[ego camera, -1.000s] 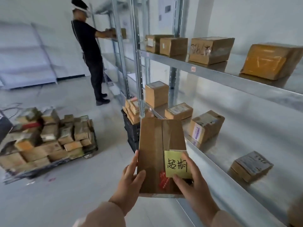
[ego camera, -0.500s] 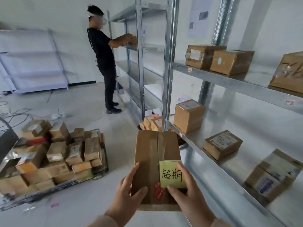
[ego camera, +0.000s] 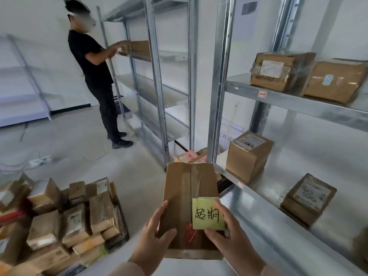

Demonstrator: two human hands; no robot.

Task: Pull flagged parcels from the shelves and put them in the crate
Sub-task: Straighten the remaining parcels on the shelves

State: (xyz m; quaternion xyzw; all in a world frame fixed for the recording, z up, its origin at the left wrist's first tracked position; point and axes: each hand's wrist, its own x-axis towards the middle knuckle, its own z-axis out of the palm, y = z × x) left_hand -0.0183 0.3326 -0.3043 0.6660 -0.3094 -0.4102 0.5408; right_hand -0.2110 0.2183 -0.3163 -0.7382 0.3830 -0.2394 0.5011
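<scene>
- A low cart (ego camera: 121, 236) at the lower left carries a heap of brown packages (ego camera: 59, 226), well over a dozen; their white labels are too blurred to read.
- A second person (ego camera: 93, 66) in black stands at the far shelving with both hands on one cardboard box (ego camera: 139, 47) on a shelf.
- The left hand (ego camera: 153, 242) grips the parcel (ego camera: 183, 196) by its left edge, thumb lying across the top face.
- The parcel, one flat brown carton taped down the middle, is held in the air in front of the body, over the floor just beside the shelves (ego camera: 298, 104).
- One yellow sticky note (ego camera: 207, 214) on the parcel reads "超期" in black handwriting; red print beneath it cannot be read.
- The right hand (ego camera: 233, 244) clasps the parcel's right edge, thumb pinning the note's lower edge.
- Past the parcel's far end, packages with pink notes (ego camera: 191, 156) lie low by a shelf post; their writing is too small to read.
- Four boxes sit in full view on the shelves: two above, a film-wrapped box (ego camera: 278, 70) with a white label and a stickered box (ego camera: 336, 80) with a blue-and-white sticker; two below, a tall box (ego camera: 249, 154) and a flat box (ego camera: 308, 198), their labels illegible.
</scene>
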